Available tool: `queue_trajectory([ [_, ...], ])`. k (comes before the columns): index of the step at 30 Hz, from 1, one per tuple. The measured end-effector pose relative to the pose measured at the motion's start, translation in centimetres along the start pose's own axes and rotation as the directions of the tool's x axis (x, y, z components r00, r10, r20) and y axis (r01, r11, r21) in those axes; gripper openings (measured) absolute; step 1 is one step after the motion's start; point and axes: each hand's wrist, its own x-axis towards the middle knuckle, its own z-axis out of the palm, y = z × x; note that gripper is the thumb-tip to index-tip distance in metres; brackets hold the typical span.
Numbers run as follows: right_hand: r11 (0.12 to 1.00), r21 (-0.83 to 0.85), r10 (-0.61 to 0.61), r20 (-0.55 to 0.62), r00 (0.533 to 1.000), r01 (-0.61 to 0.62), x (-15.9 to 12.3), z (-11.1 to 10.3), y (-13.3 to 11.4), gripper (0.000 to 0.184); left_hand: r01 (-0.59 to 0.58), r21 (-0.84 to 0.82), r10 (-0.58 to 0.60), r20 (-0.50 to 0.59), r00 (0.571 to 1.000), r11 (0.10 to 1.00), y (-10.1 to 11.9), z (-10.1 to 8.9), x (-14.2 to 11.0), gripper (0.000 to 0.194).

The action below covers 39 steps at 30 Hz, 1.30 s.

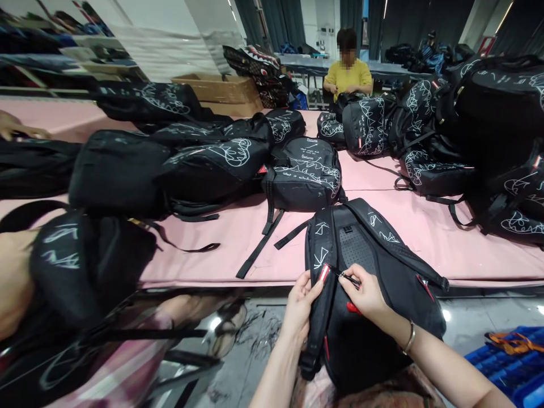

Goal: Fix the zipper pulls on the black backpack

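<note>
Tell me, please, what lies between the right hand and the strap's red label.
In the head view, a slim black tool reaches from the right hand toward the red label.

The black backpack [397, 283] by the left hand [300, 301] is marked with white scribbles [322, 258] and a red-and-white tag [324, 273]; beyond, the table [366, 177] is coloured pink.

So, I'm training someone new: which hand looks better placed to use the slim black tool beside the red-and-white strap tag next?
Probably the right hand: its fingers hold the slim black tool, tip near the red-and-white tag. The left hand holds the black padded strap by that tag.
</note>
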Motion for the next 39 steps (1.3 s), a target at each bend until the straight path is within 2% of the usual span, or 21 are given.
queue_trajectory([
  [3, 1.0, 0.004, -0.011, -0.002, 1.0, 0.011, 0.2, 0.0, 0.4, 0.013, -0.003, 0.007, 0.003, -0.006, 1.0, 1.0, 0.0, -0.1, 0.1, 0.042],
  [6, 0.998, 0.05, 0.029, -0.007, 1.0, -0.028, 0.3, -0.2, 0.8, 0.014, 0.005, 0.0, -0.005, 0.001, 1.0, 1.0, 0.2, -0.1, 0.1, 0.04],
  [10, 0.997, 0.035, 0.072, 0.043, 0.996, -0.073, 0.7, -0.7, 0.3, 0.013, 0.021, -0.014, -0.02, 0.026, 0.999, 1.0, 0.5, 0.1, -0.1, 0.037],
  [17, 0.998, -0.016, -0.051, 0.111, 0.993, 0.053, 2.0, -0.7, -1.4, 0.011, -0.032, 0.001, 0.032, 0.027, 0.999, 0.999, 0.8, 0.1, -0.3, 0.033],
  [20, 0.999, 0.011, -0.041, 0.119, 0.992, 0.04, 2.8, -0.5, -0.8, 0.012, -0.022, 0.001, 0.022, 0.008, 1.0, 1.0, 1.0, -0.1, -0.3, 0.036],
  [23, 0.992, 0.129, -0.005, 0.176, 0.984, -0.018, 4.1, -1.0, 0.6, 0.017, -0.009, 0.018, 0.009, 0.018, 1.0, 1.0, 1.4, -0.8, -0.3, 0.037],
  [27, 0.97, 0.229, -0.013, 0.39, 0.921, -0.083, 6.4, -2.5, 1.7, 0.024, -0.05, 0.108, 0.043, 0.069, 0.997, 0.993, 2.3, -2.1, -0.2, 0.048],
  [32, 0.99, 0.14, -0.073, 0.511, 0.856, 0.001, 9.1, -3.0, 1.0, 0.023, -0.112, 0.184, 0.087, 0.138, 0.987, 0.977, 3.2, -3.3, 0.1, 0.05],
  [39, 0.985, 0.058, -0.151, 0.731, 0.665, 0.16, 12.6, -2.2, -1.4, 0.02, -0.145, 0.193, 0.108, 0.189, 0.976, 0.971, 4.1, -4.2, 0.6, 0.051],
])
